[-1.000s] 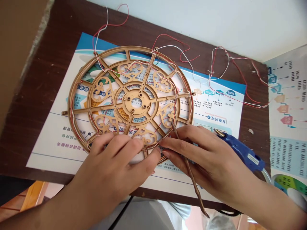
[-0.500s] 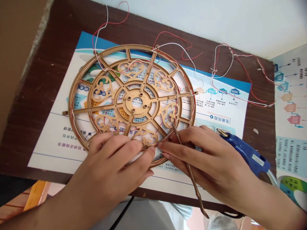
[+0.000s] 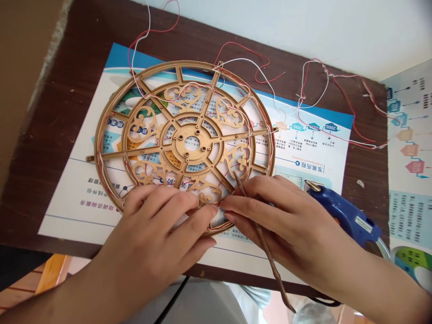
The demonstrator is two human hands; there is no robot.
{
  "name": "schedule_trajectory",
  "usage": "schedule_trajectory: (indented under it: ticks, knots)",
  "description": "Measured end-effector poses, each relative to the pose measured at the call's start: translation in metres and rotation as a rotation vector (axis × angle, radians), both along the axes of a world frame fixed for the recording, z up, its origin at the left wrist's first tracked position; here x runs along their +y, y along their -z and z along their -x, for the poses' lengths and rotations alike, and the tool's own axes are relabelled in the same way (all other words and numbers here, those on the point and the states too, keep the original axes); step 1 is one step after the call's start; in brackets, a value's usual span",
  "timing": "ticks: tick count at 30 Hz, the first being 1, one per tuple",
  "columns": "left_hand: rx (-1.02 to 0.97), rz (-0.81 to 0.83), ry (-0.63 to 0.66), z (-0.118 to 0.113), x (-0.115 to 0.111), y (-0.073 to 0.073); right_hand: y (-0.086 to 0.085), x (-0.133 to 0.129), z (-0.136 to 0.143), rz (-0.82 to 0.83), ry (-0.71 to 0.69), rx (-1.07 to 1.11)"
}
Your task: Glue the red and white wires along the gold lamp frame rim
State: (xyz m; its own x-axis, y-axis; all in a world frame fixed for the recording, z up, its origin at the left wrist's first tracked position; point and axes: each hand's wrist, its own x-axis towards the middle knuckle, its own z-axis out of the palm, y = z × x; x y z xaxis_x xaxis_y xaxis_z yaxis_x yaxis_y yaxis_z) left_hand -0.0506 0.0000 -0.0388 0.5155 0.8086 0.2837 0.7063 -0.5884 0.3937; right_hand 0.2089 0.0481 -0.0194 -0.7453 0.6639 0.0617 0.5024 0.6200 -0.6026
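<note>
A round gold openwork frame (image 3: 192, 142) lies on a printed sheet (image 3: 77, 189), with red and white wires (image 3: 251, 130) running along its rings. My left hand (image 3: 158, 229) rests on the frame's near rim, fingers bent and pressed on the ring and wire; whatever they grip is hidden. My right hand (image 3: 286, 220) holds a thin brown pointed stick (image 3: 266, 252) between its fingers, tip over the lower right scrollwork. Its fingertips touch the near right part of the ring, close to my left fingertips.
Right of my right hand lies a blue glue gun (image 3: 344, 211) with a metal nozzle. Loose red and white wires (image 3: 327, 85) trail across the dark table (image 3: 84, 54) beyond the frame. A pale wall (image 3: 320, 31) stands behind, and another printed sheet (image 3: 410, 180) is at the right.
My right hand has shifted slightly left, and the stick's tip has moved left and a little up with it. My left hand has hardly moved.
</note>
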Motion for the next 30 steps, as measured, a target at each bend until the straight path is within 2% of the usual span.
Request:
schedule_trajectory:
  ticks: [4, 13, 16, 18, 21, 23, 24, 27, 29, 30]
  knots:
    - [-0.018, 0.016, 0.000, 0.001, -0.001, 0.000, -0.001, 0.000, 0.003, 0.079, 0.018, 0.008]
    - [-0.017, -0.013, 0.037, 0.006, 0.001, -0.004, -0.003, 0.000, 0.011, 0.063, -0.004, 0.013]
    - [-0.062, -0.011, 0.027, 0.017, -0.006, -0.008, -0.011, 0.000, 0.002, -0.004, -0.009, -0.024]
    - [-0.099, -0.025, -0.025, 0.027, -0.014, -0.008, -0.016, -0.001, -0.015, -0.082, 0.011, -0.058]
    - [-0.056, -0.026, -0.073, 0.039, -0.024, -0.005, -0.020, 0.003, -0.051, -0.213, 0.123, -0.172]
    - [-0.001, -0.041, -0.093, 0.041, -0.026, -0.002, -0.020, 0.011, -0.071, -0.260, 0.265, -0.264]
    - [0.015, -0.054, -0.102, 0.041, -0.026, -0.001, -0.020, 0.017, -0.077, -0.274, 0.293, -0.319]
    - [0.025, -0.060, -0.097, 0.038, -0.022, 0.001, -0.019, 0.036, -0.081, -0.373, 0.431, -0.563]
    - [0.010, -0.042, -0.075, 0.037, -0.020, 0.002, -0.021, 0.049, -0.074, -0.345, 0.441, -0.654]
    - [-0.002, -0.031, -0.069, 0.037, -0.019, 0.002, -0.022, 0.055, -0.070, -0.281, 0.445, -0.675]
